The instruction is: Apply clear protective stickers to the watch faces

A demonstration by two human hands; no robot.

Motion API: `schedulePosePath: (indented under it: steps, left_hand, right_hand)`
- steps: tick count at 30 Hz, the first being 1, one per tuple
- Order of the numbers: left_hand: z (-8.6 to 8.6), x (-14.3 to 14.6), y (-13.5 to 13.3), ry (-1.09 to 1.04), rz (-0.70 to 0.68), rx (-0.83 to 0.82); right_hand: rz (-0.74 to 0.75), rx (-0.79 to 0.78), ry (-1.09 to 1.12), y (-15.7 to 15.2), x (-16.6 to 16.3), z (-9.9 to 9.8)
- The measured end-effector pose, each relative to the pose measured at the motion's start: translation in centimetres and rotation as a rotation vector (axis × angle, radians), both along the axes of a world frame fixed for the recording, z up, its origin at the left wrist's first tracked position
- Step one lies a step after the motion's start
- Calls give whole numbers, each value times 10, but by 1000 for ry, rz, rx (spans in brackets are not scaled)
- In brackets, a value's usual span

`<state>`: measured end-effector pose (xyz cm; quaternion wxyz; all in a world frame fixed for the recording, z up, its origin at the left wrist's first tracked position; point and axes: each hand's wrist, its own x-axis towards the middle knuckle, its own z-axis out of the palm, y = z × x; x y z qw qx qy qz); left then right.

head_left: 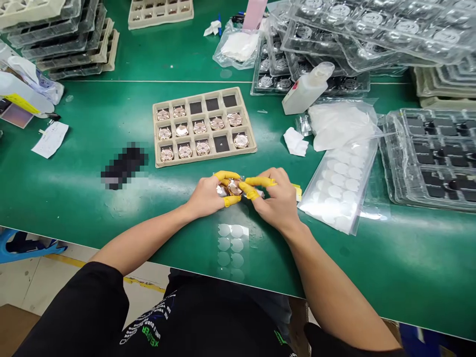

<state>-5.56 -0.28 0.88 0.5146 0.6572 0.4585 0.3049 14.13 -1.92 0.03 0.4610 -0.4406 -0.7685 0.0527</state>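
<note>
Between my two hands is a rose-gold watch head (234, 187), face up above the green table. My left hand (210, 194) is closed on its left side, with yellow finger cots on thumb and forefinger. My right hand (277, 196), also in yellow cots, has a fingertip against the watch's right edge; whether it pinches anything small is hidden. Just beyond them lies a beige compartment tray (205, 159) with several similar watch heads and a few bare black-lined cells. Nearer my body, a clear sheet of round stickers (230, 250) lies on the table.
Right of my hands are a bag of round stickers (340, 183), a white bottle (307, 89) and a clear plastic tray (431, 158). Stacked blister trays (372, 29) stand at the back right, more trays (74, 39) at the back left. A crumpled paper (295, 142) lies near the bottle.
</note>
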Motion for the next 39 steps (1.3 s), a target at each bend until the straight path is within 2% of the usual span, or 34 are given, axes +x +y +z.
schedulePosePath:
  steps: [3, 7, 12, 16, 20, 22, 25, 27, 28, 32, 34, 37, 39]
  left_hand:
    - [-1, 0, 0, 5, -12, -2]
    - [-4, 1, 0, -11, 23, -2]
    - [-6, 1, 0, -25, -18, 1]
    - [-7, 0, 0, -29, 6, -6]
    - [-9, -1, 2, -23, -25, 8]
    - [-8, -2, 3, 10, -28, 11]
    - [-7, -2, 2, 27, -19, 50]
    - [-6, -3, 0, 25, -59, 121]
    - [-6, -3, -1, 19, -92, 172]
    - [-9, -4, -4, 20, -205, 405]
    - [-10, -4, -5, 55, -229, 473]
    - [-9, -3, -5, 96, -178, 505]
    - [-7, -3, -4, 52, -96, 441]
  right_hand:
    - [74, -21, -9, 0, -2, 0]
    - [-17, -75, 19, 3, 1, 1]
    - [79, -138, -7, 3, 2, 1]
    - [23, -55, -5, 2, 1, 2]
    - [99, -10, -11, 2, -2, -2]
    - [36, -33, -3, 7, 1, -7]
    - [-206, -79, -18, 13, 16, -13]
    - [-307, -120, -20, 12, 27, -12]
    - [-291, -147, 0, 10, 31, -10]
    - [36, -366, 155, 1, 27, -2]
    - [99, -526, 252, -1, 21, -1]
    - [75, -692, 427, 0, 18, -2]
    - [59, -739, 516, 0, 20, -1]
